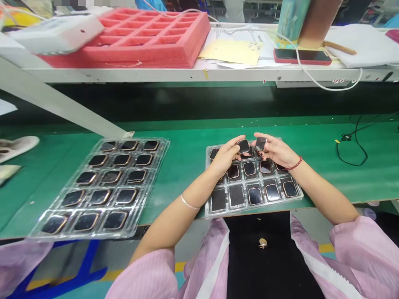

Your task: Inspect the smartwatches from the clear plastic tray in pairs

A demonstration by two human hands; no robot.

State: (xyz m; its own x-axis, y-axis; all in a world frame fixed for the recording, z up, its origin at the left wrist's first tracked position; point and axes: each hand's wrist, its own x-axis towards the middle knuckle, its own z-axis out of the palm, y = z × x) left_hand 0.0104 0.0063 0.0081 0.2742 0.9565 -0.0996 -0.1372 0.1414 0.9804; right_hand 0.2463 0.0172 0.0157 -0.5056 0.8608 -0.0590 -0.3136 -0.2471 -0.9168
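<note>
Holding two small dark watch faces up above the near tray [208, 207], just over its far rows: left hand [225, 157] pinching one watch face [243, 145] between thumb and fingertips, right hand [274, 150] gripping a second watch face [260, 143] the same way, the two pieces tilted toward each other and almost touching. Judging progress from the trays alone: sitting on the green bench mat [187, 158] to the left, the far tray [157, 160] appearing fully loaded, every visible pocket carrying a face with a copper-coloured rim; lying under the hands, the clear tray showing most pockets filled, while two pockets at its front left corner are looking flat, dark and rimless, possibly empty, though too small to tell for certain. Looking, then, like roughly the middle of the work, with one tray seemingly finished and the near one only partly dealt with. Appearing as rounded squares with glossy black glass, catching light on the surface, thin enough for a fingertip pinch. Resting up on the shelf behind, a pink foam tray [162, 37] and a phone [302, 56].
</note>
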